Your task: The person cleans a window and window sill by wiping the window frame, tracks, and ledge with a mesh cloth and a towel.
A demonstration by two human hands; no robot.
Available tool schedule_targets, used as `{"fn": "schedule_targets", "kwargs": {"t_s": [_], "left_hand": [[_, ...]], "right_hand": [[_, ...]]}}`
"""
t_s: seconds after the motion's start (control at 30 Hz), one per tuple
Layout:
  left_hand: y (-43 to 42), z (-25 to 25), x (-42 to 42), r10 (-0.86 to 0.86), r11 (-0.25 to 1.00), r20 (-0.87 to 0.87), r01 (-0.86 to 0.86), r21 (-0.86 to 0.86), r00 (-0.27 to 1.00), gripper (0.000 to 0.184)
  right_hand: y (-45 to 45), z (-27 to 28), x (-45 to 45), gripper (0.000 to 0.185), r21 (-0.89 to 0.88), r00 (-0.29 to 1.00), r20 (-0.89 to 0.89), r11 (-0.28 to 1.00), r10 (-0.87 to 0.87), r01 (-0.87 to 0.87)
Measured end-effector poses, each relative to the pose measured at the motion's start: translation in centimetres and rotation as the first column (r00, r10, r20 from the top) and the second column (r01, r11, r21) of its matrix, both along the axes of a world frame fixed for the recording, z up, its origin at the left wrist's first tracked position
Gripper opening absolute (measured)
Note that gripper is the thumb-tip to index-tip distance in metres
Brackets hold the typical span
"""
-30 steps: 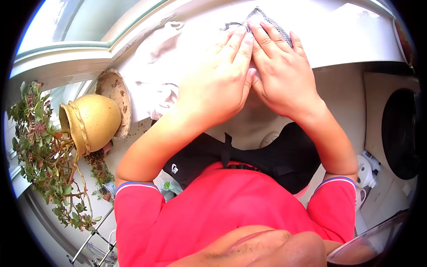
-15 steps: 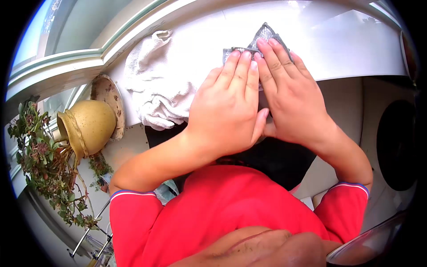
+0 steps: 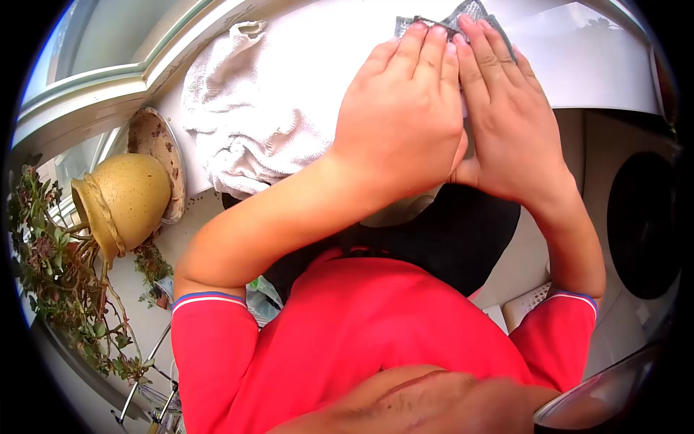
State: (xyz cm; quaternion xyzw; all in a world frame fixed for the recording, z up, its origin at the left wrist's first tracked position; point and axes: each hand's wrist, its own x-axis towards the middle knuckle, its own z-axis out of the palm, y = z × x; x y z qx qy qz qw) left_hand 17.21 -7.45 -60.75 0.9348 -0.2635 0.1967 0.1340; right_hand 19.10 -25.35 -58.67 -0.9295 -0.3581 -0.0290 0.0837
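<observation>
A grey mesh-like cloth (image 3: 471,10) lies on the white ledge (image 3: 578,65) at the top of the view. My left hand (image 3: 405,108) rests palm down with its fingertips on the cloth's near left edge. Beside it, my right hand (image 3: 510,108) presses flat on the right part of the cloth, fingers stretched out. The two hands are side by side, and their thumbs meet or nearly meet. Much of the cloth is hidden under the fingers. To the left of my hands sits a crumpled white towel (image 3: 249,123).
A yellow pot (image 3: 134,199) with a leafy plant (image 3: 54,260) stands on a round saucer (image 3: 163,155) at the left. Window frames run along the upper left. A black round object (image 3: 643,224) is at the right, and a metal rack (image 3: 137,394) at the lower left.
Both hands and the grey cloth have shifted up and right in the view since half a second ago. The towel and pot appear further left, as the camera view has shifted too.
</observation>
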Motion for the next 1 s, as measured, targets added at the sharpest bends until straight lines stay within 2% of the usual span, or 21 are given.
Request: {"fn": "schedule_targets", "kwargs": {"t_s": [0.03,0.07,0.1,0.2,0.23,0.3,0.37,0.47,0.53,0.63,0.7,0.73,0.8,0.87,0.93,1.0], "left_hand": [[-0.9,-1.0,2.2,0.015,0.999,0.093,-0.018,0.035,0.996,0.056],[-2.2,-0.8,3.2,0.043,0.997,0.112,-0.049,0.056,0.993,0.056],[-2.8,-0.4,3.6,0.076,0.994,0.114,-0.084,0.073,0.991,0.056],[-2.0,-0.2,1.3,0.013,1.0,0.056,-0.012,-0.011,0.998,0.057],[-1.3,-0.1,0.8,0.047,0.999,0.032,-0.047,0.007,0.998,0.057],[1.9,0.5,-0.8,0.098,0.994,-0.035,-0.096,0.049,0.995,0.058],[6.1,2.8,-1.7,0.145,0.972,-0.089,-0.125,0.199,0.985,0.059],[8.9,3.9,-2.8,0.241,0.928,-0.114,-0.195,0.317,0.964,0.059],[8.1,4.2,-3.1,0.225,0.937,-0.159,-0.169,0.304,0.961,0.058],[4.7,3.3,-1.5,0.093,0.978,-0.147,-0.062,0.2,0.985,0.058],[0.4,2.1,0.1,0.006,0.994,-0.112,0.006,0.106,0.994,0.062],[-2.1,1.5,1.0,-0.051,0.999,-0.101,0.052,0.012,0.994,0.062],[-6.0,0.7,2.3,-0.16,0.986,-0.034,0.157,-0.063,0.987,0.059],[-7.8,0.4,2.8,-0.166,0.984,-0.018,0.165,-0.062,0.986,0.058],[-6.8,0.6,2.6,-0.183,0.978,-0.023,0.18,-0.11,0.983,0.056],[-3.2,0.9,1.7,-0.102,0.995,-0.049,0.103,0.015,0.994,0.054]], "right_hand": [[-0.4,-0.3,1.9,0.093,-0.031,0.997,0.073,1.0,0.007,-0.005],[-0.9,-0.2,2.9,0.096,-0.024,0.997,0.075,1.0,0.009,-0.007],[-1.3,0.0,3.4,0.1,-0.021,0.998,0.062,1.0,0.015,-0.013],[-1.9,1.1,1.7,0.11,-0.062,0.997,-0.068,0.998,0.021,-0.025],[-1.0,1.2,0.9,0.121,-0.04,0.995,-0.09,0.998,0.042,-0.046],[1.8,0.7,0.8,0.121,0.049,0.988,-0.09,0.991,0.128,-0.124],[5.7,-0.4,1.3,0.118,0.143,0.967,-0.053,0.96,0.248,-0.239],[9.3,-2.1,1.3,0.112,0.282,0.942,-0.013,0.905,0.335,-0.318],[8.9,-2.4,1.1,0.105,0.32,0.95,-0.011,0.901,0.313,-0.293],[4.6,-1.2,0.2,0.093,0.231,0.988,-0.041,0.963,0.152,-0.139],[0.2,0.0,0.0,0.085,0.041,1.0,0.008,0.999,0.016,-0.016],[-2.1,0.3,-0.3,0.085,-0.017,0.999,0.016,0.999,-0.045,0.046],[-5.4,0.9,-0.8,0.086,-0.101,0.991,0.032,0.986,-0.129,0.132],[-6.9,0.9,-1.1,0.088,-0.174,0.982,0.041,0.966,-0.186,0.191],[-5.8,0.8,-1.0,0.091,-0.126,0.988,0.028,0.98,-0.151,0.153],[-3.0,0.4,-0.6,0.097,-0.019,0.998,-0.004,0.998,-0.062,0.061]]}}
